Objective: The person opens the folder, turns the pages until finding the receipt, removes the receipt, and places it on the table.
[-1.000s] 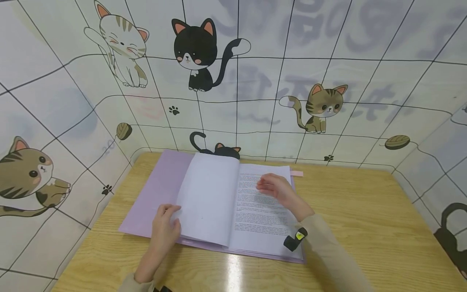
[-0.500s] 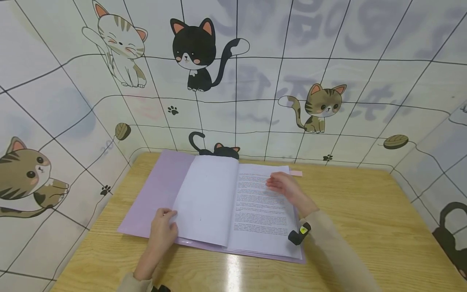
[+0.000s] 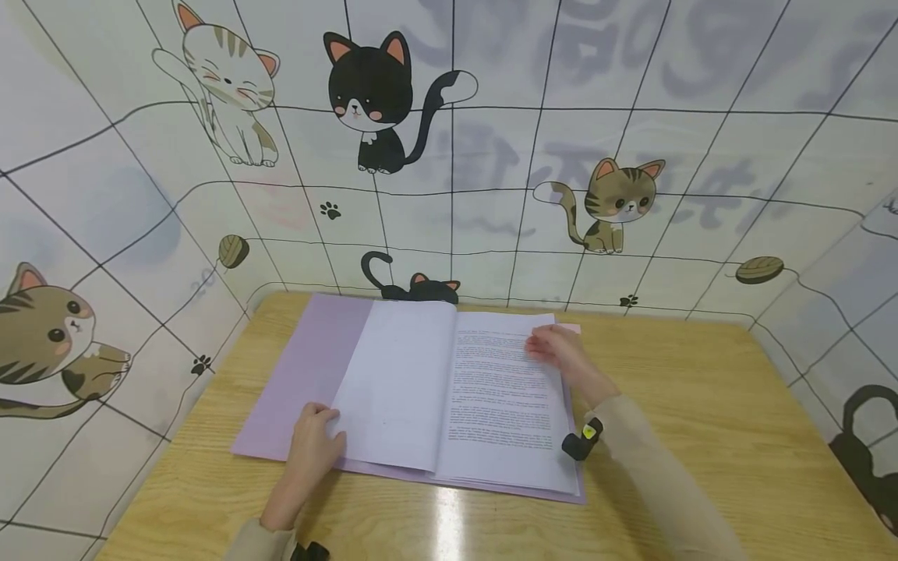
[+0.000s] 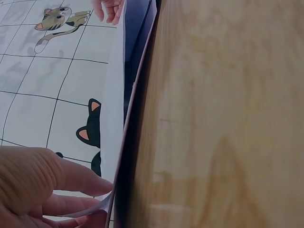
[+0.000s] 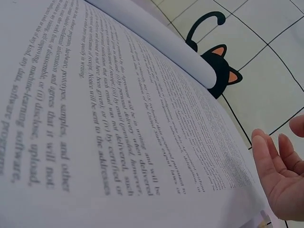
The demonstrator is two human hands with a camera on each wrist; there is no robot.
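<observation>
A lilac folder (image 3: 302,382) lies spread on the table with printed sheets inside. Its left page (image 3: 396,382) looks blank, apart from faint specks, and bows up near the spine. The right page (image 3: 501,397) carries dense lines of text, seen close in the right wrist view. My left hand (image 3: 313,444) is at the left page's lower outer edge; in the left wrist view its thumb and fingers (image 4: 71,206) pinch the curled paper edge. My right hand (image 3: 564,354) hovers by the right page's upper outer edge, fingers (image 5: 266,152) loosely bent with nothing between them.
A wooden table (image 3: 687,405) extends under and around the folder. Behind it stands a wall (image 3: 491,226) with a grid and cartoon cats, which also bends round at both sides. A pink tab (image 3: 571,328) sticks out past the right page's upper edge.
My right hand has moved right across the printed page to its outer edge. My left hand has stayed at the left page's edge, and the left page lies a little flatter.
</observation>
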